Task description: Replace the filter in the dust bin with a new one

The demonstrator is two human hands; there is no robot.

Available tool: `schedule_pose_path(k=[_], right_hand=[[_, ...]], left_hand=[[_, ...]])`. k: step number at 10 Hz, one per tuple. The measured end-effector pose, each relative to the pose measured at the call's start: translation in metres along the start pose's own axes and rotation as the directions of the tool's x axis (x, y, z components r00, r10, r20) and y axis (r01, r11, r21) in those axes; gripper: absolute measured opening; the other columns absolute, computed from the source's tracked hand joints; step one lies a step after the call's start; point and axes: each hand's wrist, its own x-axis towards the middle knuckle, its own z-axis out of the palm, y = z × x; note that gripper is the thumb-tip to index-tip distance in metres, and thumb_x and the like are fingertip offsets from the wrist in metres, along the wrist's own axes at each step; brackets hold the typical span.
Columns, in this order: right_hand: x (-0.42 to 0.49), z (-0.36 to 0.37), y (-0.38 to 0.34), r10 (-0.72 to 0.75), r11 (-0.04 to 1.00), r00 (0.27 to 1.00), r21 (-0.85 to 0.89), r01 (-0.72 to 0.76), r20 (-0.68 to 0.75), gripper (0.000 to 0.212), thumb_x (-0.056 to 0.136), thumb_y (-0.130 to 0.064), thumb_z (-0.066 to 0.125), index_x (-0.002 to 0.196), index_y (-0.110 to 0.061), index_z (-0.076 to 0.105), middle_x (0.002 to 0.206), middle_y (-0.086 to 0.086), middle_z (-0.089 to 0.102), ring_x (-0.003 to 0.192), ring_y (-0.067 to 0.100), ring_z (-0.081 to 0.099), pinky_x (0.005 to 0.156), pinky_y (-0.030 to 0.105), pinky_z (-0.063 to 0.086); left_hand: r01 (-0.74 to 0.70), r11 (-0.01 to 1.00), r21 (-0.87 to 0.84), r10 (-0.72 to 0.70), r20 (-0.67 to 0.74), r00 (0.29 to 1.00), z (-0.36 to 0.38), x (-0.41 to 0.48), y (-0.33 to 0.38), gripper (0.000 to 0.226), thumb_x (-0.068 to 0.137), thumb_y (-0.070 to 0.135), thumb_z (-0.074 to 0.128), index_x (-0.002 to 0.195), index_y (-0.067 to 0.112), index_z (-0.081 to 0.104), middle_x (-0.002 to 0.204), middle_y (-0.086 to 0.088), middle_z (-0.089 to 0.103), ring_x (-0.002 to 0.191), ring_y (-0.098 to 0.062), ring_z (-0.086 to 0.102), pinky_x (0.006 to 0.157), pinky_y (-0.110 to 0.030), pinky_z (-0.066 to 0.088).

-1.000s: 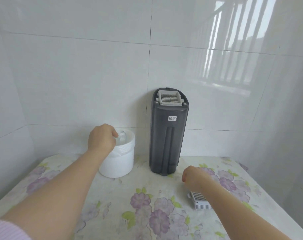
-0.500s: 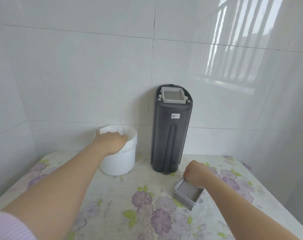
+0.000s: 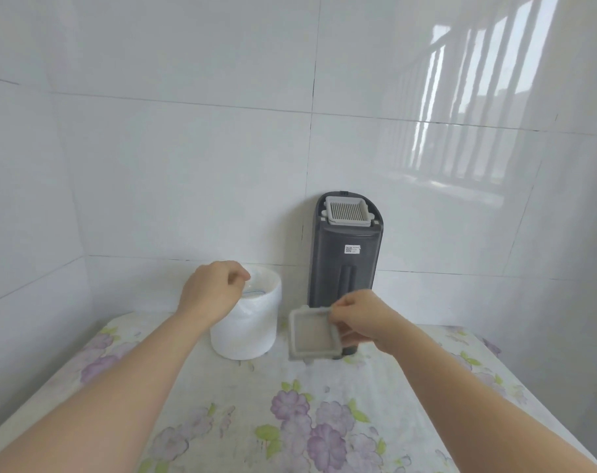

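Grey filter (image 3: 313,332) pinched at its edge by right grip (image 3: 365,319), off the worktop (image 3: 242,387), between white bucket (image 3: 252,332) and upright dust bin (image 3: 344,264). Left grip (image 3: 211,295) curled at bucket rim, hold unclear. Second filter (image 3: 349,209) seated atop the bin; looks like swap nearly done, discard remaining.

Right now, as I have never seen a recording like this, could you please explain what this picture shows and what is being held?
There is no machine here: these are a person's two bare arms, seen from a camera worn on the head, looking forward and down. A table with a flowered cloth stands in a tiled corner. On it stand a white bucket and a tall dark dust bin, upright at the wall, with a square filter seated at its top. The right hand pinches a second filter in the air before the bin. The left hand is at the bucket's rim; whether it grips anything I cannot tell.
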Motion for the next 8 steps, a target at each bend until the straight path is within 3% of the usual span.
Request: schedule_pose_path(k=[1,2,3,4,5,6,7,8], right_hand=[[0.011,0.015,-0.029,-0.044,0.976,0.995,0.206,0.062,-0.092,0.006,0.092,-0.004,0.06,0.096,-0.003,0.064,0.096,0.019,0.074,0.081,0.03,0.076,0.07,0.038,0.064],[0.027,0.03,-0.051,-0.065,0.949,0.983,0.294,0.114,-0.171,0.009,0.09,-0.002,0.064,0.099,-0.003,0.064,0.098,0.02,0.073,0.076,0.027,0.075,0.072,0.036,0.063],[0.038,0.039,-0.06,-0.079,0.939,0.973,0.312,0.146,-0.217,0.006,0.09,-0.003,0.066,0.09,-0.006,0.06,0.1,0.02,0.072,0.069,0.026,0.073,0.07,0.034,0.062],[0.048,0.06,-0.074,-0.126,0.936,0.963,0.294,0.195,-0.238,0.004,0.093,-0.009,0.062,0.096,-0.007,0.059,0.102,0.015,0.069,0.085,0.03,0.074,0.084,0.042,0.06],[0.051,0.077,-0.081,-0.159,0.938,0.968,0.277,0.21,-0.196,0.035,0.094,-0.016,0.056,0.128,-0.007,0.055,0.112,0.012,0.065,0.104,0.03,0.068,0.095,0.046,0.055],[0.057,0.086,-0.08,-0.153,0.966,0.986,0.201,0.163,-0.065,0.019,0.098,-0.021,0.05,0.091,-0.006,0.058,0.088,0.008,0.055,0.081,0.02,0.056,0.087,0.039,0.054],[0.062,0.085,-0.069,-0.174,0.983,0.983,0.055,0.177,-0.05,0.032,0.1,-0.021,0.045,0.069,-0.012,0.042,0.07,0.003,0.039,0.059,0.018,0.039,0.057,0.031,0.031],[0.059,0.084,-0.065,-0.195,0.979,0.981,0.053,0.196,-0.014,0.033,0.101,-0.018,0.044,0.12,0.002,0.061,0.117,0.016,0.062,0.106,0.036,0.061,0.101,0.045,0.045]], left_hand=[[0.039,0.972,-0.232,-0.033,0.029,0.999,-0.009,0.001,0.01,0.024,0.088,0.017,0.052,0.083,0.03,0.071,0.085,0.009,0.075,0.078,-0.012,0.07,0.073,-0.029,0.052],[0.078,0.902,-0.425,-0.064,0.047,0.997,-0.015,0.004,0.02,0.019,0.087,0.022,0.057,0.081,0.022,0.075,0.073,0.006,0.076,0.068,-0.015,0.073,0.072,-0.032,0.056],[0.065,0.891,-0.45,-0.064,0.017,0.998,-0.016,0.011,0.016,0.018,0.087,0.026,0.061,0.075,0.026,0.075,0.069,0.006,0.076,0.068,-0.015,0.073,0.082,-0.038,0.058],[0.103,0.888,-0.447,-0.118,-0.007,0.993,-0.017,0.02,0.005,0.016,0.083,0.017,0.069,0.097,0.021,0.076,0.092,0.001,0.077,0.079,-0.011,0.072,0.091,-0.036,0.055],[0.112,0.907,-0.405,-0.138,-0.036,0.99,-0.018,0.024,-0.002,0.021,0.082,0.013,0.07,0.101,0.02,0.075,0.089,0.007,0.074,0.084,-0.006,0.069,0.094,-0.032,0.052],[0.134,0.969,-0.21,-0.141,-0.017,0.99,-0.013,0.026,-0.011,0.022,0.082,0.022,0.068,0.102,0.021,0.077,0.098,0.007,0.077,0.095,-0.011,0.071,0.092,-0.031,0.053],[0.137,0.99,0.033,-0.136,-0.021,0.99,-0.007,0.026,-0.015,0.022,0.082,0.021,0.061,0.096,0.026,0.078,0.102,0.006,0.077,0.102,-0.018,0.069,0.092,-0.032,0.051],[0.129,0.986,0.108,-0.126,-0.035,0.991,-0.006,0.024,-0.013,0.025,0.082,0.016,0.057,0.092,0.026,0.078,0.1,0.005,0.077,0.1,-0.02,0.068,0.092,-0.033,0.05]])
